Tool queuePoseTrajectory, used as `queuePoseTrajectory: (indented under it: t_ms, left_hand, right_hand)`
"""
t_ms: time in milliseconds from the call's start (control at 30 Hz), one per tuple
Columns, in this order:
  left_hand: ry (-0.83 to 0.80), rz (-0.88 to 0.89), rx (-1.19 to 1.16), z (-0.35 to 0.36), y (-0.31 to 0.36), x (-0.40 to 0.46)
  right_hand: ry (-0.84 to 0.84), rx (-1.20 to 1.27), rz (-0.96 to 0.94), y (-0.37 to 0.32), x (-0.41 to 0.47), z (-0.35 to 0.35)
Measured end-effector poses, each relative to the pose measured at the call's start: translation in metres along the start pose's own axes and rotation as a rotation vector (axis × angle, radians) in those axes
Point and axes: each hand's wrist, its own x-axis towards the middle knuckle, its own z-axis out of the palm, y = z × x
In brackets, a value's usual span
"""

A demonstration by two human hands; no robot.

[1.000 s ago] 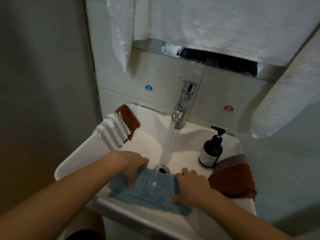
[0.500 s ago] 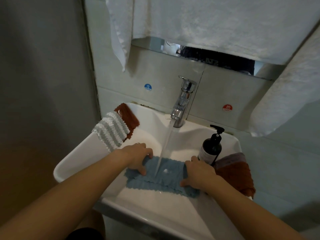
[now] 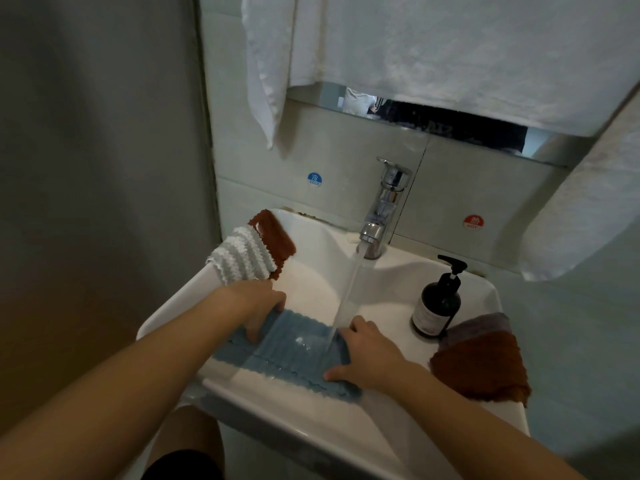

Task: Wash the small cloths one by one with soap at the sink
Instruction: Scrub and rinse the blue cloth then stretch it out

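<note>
A blue ribbed cloth (image 3: 294, 351) is stretched flat inside the white sink (image 3: 346, 434). Water from the chrome tap (image 3: 381, 216) falls onto its right part. My left hand (image 3: 259, 306) grips the cloth's left end and my right hand (image 3: 367, 355) grips its right end. A dark pump bottle of soap (image 3: 438, 303) stands on the sink's right rim. A white striped cloth (image 3: 239, 258) lies over a rust cloth (image 3: 273, 233) on the left rim. On the right rim a rust cloth (image 3: 485, 368) lies over a purple-grey cloth (image 3: 485, 323).
White towels (image 3: 450, 46) hang above the sink, another (image 3: 588, 209) at the right. A mirror strip shows under them. Blue cold (image 3: 314, 179) and red hot (image 3: 473, 222) stickers are on the tiled wall. A grey wall stands close on the left.
Both hands have carried the blue cloth from the sink's front edge further back under the stream and pulled it wider between them.
</note>
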Motion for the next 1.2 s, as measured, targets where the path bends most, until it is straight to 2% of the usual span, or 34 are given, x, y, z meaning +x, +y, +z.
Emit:
queuePoseTrajectory:
  t_ms: [167, 333, 433, 667, 833, 967, 1200]
  left_hand:
    - [-0.14, 0.043, -0.02, -0.004, 0.01, -0.005]
    - [-0.169, 0.118, -0.107, -0.001, 0.024, -0.002]
    - [-0.132, 0.167, -0.141, 0.001, 0.034, 0.002]
    - [0.065, 0.251, -0.144, 0.006, 0.053, 0.011]
    - [0.112, 0.188, -0.154, 0.007, 0.046, 0.016]
    - [0.113, 0.089, -0.137, 0.005, 0.03, 0.016]
    - [-0.038, -0.005, -0.007, 0.002, 0.01, 0.004]
  right_hand:
    - [-0.026, -0.102, -0.019, 0.004, -0.015, 0.0]
    - [-0.066, -0.16, 0.016, 0.022, -0.027, -0.004]
    - [-0.091, -0.199, 0.067, 0.034, -0.031, -0.009]
    - [-0.118, -0.168, 0.208, 0.057, -0.033, -0.016]
    - [-0.082, -0.127, 0.249, 0.053, -0.019, -0.018]
    - [-0.014, -0.058, 0.194, 0.038, -0.011, -0.018]
    - [-0.048, -0.024, 0.081, 0.002, -0.016, -0.006]
